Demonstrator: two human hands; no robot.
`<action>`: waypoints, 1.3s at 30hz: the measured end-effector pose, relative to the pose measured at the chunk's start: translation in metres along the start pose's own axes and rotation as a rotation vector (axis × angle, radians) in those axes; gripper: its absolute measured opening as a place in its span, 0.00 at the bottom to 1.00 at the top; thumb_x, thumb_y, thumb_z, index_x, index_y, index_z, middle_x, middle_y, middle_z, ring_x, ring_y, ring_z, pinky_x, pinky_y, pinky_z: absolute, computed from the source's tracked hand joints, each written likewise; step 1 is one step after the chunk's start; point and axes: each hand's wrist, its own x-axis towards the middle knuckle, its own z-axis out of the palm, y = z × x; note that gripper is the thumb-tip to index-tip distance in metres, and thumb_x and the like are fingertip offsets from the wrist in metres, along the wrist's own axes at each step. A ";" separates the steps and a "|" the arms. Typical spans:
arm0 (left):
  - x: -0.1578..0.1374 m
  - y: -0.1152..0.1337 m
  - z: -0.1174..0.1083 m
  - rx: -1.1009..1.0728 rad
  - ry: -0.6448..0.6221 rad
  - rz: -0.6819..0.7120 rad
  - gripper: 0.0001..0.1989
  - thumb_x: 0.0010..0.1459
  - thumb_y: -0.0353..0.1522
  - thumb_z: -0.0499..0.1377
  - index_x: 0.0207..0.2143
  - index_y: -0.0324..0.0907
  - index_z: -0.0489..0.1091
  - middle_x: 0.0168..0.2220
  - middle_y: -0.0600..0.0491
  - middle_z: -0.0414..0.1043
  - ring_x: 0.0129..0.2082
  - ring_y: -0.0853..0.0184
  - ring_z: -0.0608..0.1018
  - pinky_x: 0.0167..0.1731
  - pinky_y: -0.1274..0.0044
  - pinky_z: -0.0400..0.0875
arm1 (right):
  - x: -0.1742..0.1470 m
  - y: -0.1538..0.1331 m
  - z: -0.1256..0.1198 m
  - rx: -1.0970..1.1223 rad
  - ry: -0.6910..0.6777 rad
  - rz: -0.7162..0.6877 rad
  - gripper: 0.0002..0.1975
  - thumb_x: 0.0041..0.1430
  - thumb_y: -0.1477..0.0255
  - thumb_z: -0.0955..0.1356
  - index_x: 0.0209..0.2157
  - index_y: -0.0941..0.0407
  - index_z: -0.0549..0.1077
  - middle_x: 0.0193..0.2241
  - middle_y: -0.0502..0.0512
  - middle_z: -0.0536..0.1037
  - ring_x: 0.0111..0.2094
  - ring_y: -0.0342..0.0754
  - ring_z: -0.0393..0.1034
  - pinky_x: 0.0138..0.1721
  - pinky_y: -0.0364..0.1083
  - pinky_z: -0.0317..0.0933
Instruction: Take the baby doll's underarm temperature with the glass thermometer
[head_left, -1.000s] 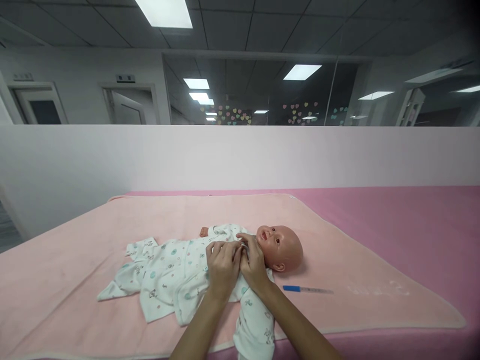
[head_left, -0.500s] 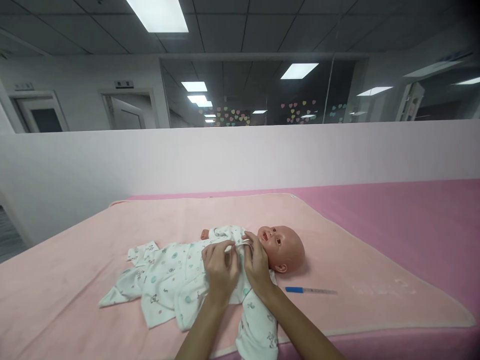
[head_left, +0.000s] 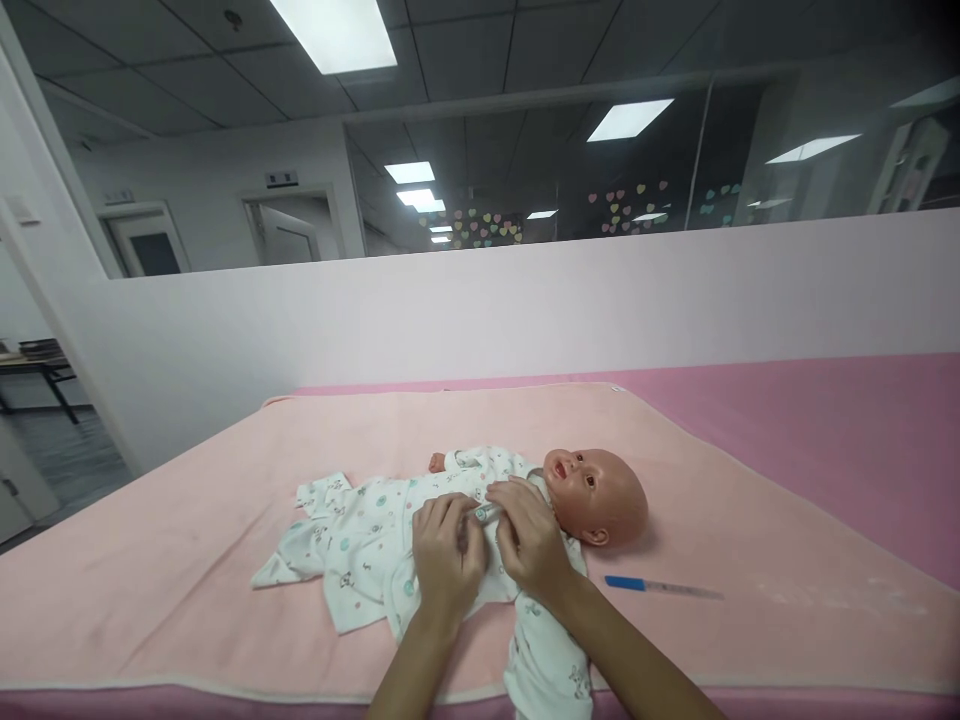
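A baby doll [head_left: 604, 492] lies on its back in the head view, its head toward the right. It wears a white baby gown [head_left: 375, 510] printed with small animals and green dots. At the doll's chest, my left hand [head_left: 450, 550] is closed, its fingertips pinching the front edge of the gown. Close beside it, nearer the doll's neck, my right hand [head_left: 532, 535] has its fingers curled onto the same cloth. The fingertips partly hide what is pinched. One gown sleeve [head_left: 547, 655] stretches toward me under my right forearm.
Right of the doll, a blue-capped pen-like item [head_left: 660, 587] rests on the peach mat [head_left: 187, 560]. Pink surface [head_left: 847, 430] shows beyond the mat. A low white wall [head_left: 480, 320] with glass above stands behind. A dark table [head_left: 37, 370] is at far left.
The view has turned left, so everything appears farther right. Both hands have slid slightly down the doll's chest, away from its chin, still at the gown's front.
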 end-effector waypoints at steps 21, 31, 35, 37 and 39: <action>-0.001 -0.006 0.008 -0.099 -0.028 -0.093 0.10 0.59 0.33 0.46 0.31 0.43 0.66 0.28 0.53 0.68 0.30 0.65 0.68 0.36 0.71 0.60 | 0.003 -0.004 0.001 0.027 -0.107 0.026 0.11 0.54 0.79 0.61 0.40 0.57 0.68 0.31 0.56 0.72 0.34 0.49 0.64 0.38 0.51 0.60; -0.003 -0.005 0.006 -0.136 0.014 -0.110 0.10 0.57 0.34 0.48 0.30 0.43 0.68 0.28 0.53 0.70 0.30 0.66 0.70 0.33 0.73 0.63 | -0.001 -0.004 0.007 0.020 -0.128 0.144 0.08 0.59 0.76 0.59 0.32 0.56 0.68 0.28 0.54 0.71 0.32 0.47 0.64 0.34 0.48 0.59; -0.003 -0.003 0.004 -0.130 0.017 -0.103 0.10 0.57 0.33 0.49 0.29 0.43 0.69 0.27 0.54 0.71 0.29 0.66 0.70 0.33 0.73 0.63 | -0.003 -0.003 0.007 0.017 -0.138 0.155 0.08 0.60 0.75 0.58 0.31 0.57 0.67 0.27 0.54 0.70 0.31 0.46 0.63 0.32 0.46 0.57; -0.003 -0.002 0.002 -0.122 0.024 -0.086 0.10 0.57 0.32 0.48 0.30 0.43 0.69 0.28 0.53 0.71 0.30 0.66 0.71 0.33 0.73 0.64 | -0.004 -0.003 0.007 0.032 -0.159 0.149 0.09 0.61 0.75 0.57 0.31 0.56 0.67 0.27 0.53 0.69 0.30 0.46 0.62 0.32 0.46 0.56; -0.004 -0.002 -0.003 -0.125 0.046 -0.044 0.10 0.57 0.31 0.48 0.31 0.43 0.69 0.29 0.53 0.72 0.31 0.66 0.71 0.33 0.74 0.65 | -0.005 -0.001 0.007 0.043 -0.173 0.137 0.10 0.61 0.76 0.56 0.31 0.56 0.66 0.26 0.53 0.69 0.29 0.46 0.62 0.31 0.45 0.56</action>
